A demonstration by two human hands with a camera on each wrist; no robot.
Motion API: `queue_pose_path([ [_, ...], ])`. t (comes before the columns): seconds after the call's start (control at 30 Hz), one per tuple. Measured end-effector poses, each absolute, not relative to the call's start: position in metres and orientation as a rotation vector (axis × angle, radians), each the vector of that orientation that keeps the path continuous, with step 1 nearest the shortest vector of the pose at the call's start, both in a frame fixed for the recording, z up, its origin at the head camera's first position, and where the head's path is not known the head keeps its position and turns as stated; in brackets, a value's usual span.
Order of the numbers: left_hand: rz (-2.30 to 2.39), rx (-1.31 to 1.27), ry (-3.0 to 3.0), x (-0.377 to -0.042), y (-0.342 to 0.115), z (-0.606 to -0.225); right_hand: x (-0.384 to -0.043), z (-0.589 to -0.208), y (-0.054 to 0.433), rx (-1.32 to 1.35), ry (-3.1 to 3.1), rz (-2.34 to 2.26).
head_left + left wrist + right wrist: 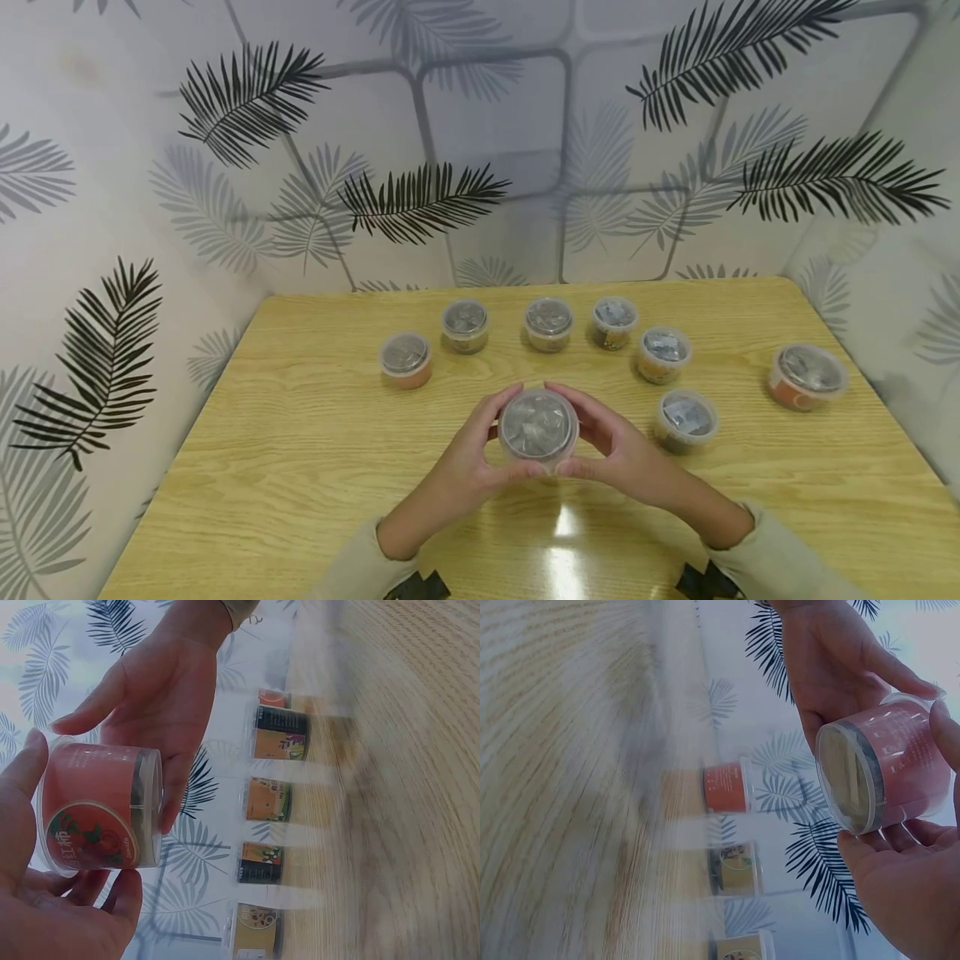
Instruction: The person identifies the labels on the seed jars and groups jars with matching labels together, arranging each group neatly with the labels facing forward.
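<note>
Between both hands is a round clear plastic tub (536,425) with a lid, upright in the head view. Its red label (90,832) bears a fruit picture and white writing. My left hand (480,450) grips the tub's left side, fingers at the back and thumb in front. From the right, my right hand (618,450) grips it in the same way, and the thumb tips nearly meet. Both wrist views show the tub (889,765) raised off the wooden table (300,467). Nearest to the right hand stands a dark-labelled tub (686,421).
Several similar lidded tubs stand in an arc beyond the hands, from an orange-labelled tub (406,360) at left to a patterned tub (663,354). Farther right is another red-orange tub (807,379). A leaf-patterned wall (495,125) borders the table's back.
</note>
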State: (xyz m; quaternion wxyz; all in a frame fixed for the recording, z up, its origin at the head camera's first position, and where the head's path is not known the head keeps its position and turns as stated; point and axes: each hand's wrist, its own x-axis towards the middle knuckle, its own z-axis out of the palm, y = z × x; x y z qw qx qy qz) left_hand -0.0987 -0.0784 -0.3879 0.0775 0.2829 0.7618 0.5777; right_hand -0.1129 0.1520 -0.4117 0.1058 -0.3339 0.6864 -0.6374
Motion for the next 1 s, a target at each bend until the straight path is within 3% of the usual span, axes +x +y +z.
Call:
queue_pose_path([
  [0.43,1.954,0.838,2.204,-0.113,-0.083,-0.415,-0.114,-0.411,0.159,-0.949,1.905,-1.998],
  [1.0,1.944,0.804,2.067,-0.103,-0.08,-0.392,-0.116,-0.414,0.156,-0.875,1.963,-1.999],
])
